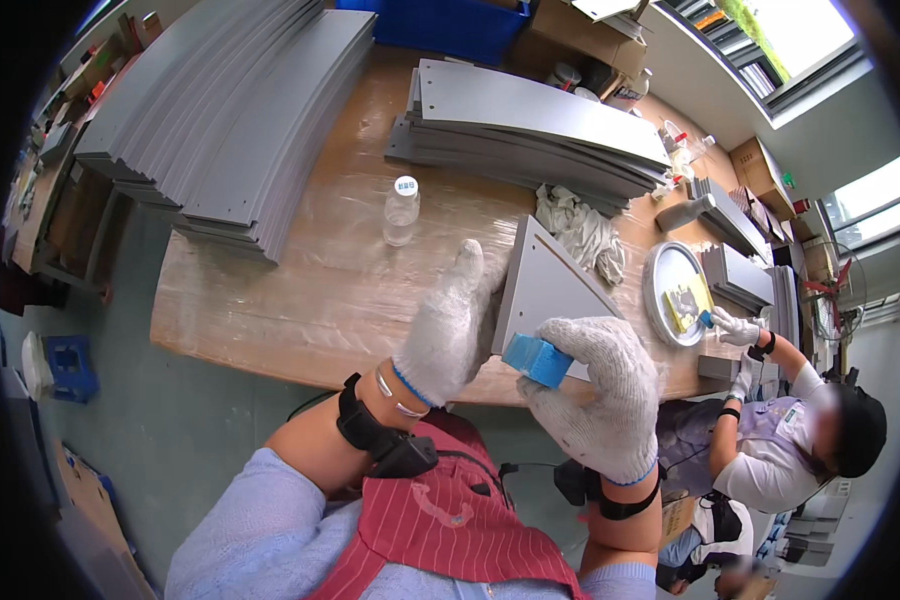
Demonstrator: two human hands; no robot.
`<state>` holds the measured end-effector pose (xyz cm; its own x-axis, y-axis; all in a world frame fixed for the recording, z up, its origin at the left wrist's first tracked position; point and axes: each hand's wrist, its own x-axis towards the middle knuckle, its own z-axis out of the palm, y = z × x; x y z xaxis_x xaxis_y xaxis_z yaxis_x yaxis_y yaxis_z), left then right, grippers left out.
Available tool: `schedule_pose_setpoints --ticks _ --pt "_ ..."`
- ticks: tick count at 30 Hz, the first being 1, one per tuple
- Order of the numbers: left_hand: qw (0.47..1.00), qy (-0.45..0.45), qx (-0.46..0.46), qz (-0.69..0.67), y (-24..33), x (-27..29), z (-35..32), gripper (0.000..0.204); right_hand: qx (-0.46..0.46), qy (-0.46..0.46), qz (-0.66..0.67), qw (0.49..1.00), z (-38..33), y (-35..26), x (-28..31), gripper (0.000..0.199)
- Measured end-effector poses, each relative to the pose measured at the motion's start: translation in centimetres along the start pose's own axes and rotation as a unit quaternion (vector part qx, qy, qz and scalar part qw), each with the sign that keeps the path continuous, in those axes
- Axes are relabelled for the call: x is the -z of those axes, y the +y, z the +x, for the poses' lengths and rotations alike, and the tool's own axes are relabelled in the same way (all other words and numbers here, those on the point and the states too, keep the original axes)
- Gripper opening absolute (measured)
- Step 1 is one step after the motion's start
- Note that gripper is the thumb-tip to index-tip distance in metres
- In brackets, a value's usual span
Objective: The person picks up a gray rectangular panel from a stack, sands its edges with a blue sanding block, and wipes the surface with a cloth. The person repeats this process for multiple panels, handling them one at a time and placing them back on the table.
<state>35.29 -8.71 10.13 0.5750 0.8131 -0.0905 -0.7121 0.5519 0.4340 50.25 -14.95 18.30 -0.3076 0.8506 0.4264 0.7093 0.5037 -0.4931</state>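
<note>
My left hand (450, 325), in a white knit glove, grips the left edge of a grey flat panel (553, 285) with a slanted side and small holes. Its thumb points up and the other fingers are mostly hidden by the panel. In my gloved right hand (610, 395) is a blue sponge block (537, 360), pinched between thumb and fingers against the panel's lower part. The panel is tilted up above the table's near edge. Beyond it lies a crumpled whitish cloth (582, 235).
On the plastic-covered table (270, 320) stand a clear bottle (401, 215), a tall stack of grey panels (240, 130) and another panel stack (530, 115). A round white tub (660, 290) holds something yellow. At right, a co-worker (770, 430) in gloves reaches toward it.
</note>
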Motion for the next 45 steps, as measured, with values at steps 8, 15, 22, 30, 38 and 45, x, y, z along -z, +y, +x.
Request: schedule_pose_setpoints --ticks 8,15,22,30,38,45 --pt "0.999 0.001 -0.024 0.028 -0.4 1.6 0.5 0.085 -0.001 -0.018 -0.037 0.999 4.3 3.2 -2.1 0.038" --pt "0.987 0.057 -0.037 0.148 0.2 1.5 0.2 0.056 -0.092 0.092 0.079 0.988 10.6 10.6 -3.5 0.026" --pt "0.976 0.040 -0.017 0.213 1.1 3.5 0.0 0.068 -0.196 0.114 0.222 0.948 8.2 7.4 0.6 0.032" --pt "0.969 0.029 0.011 0.245 1.7 3.1 0.0 0.064 -0.206 0.203 0.222 0.931 4.8 5.0 -4.1 0.036" --pt "0.965 0.026 0.008 0.260 1.7 3.7 -0.1 0.061 -0.278 0.275 0.189 0.901 2.2 7.1 -4.3 0.031" --pt "0.954 0.063 0.008 0.295 1.8 3.6 0.4 0.055 -0.205 0.209 0.117 0.949 3.6 5.0 -6.2 0.033"
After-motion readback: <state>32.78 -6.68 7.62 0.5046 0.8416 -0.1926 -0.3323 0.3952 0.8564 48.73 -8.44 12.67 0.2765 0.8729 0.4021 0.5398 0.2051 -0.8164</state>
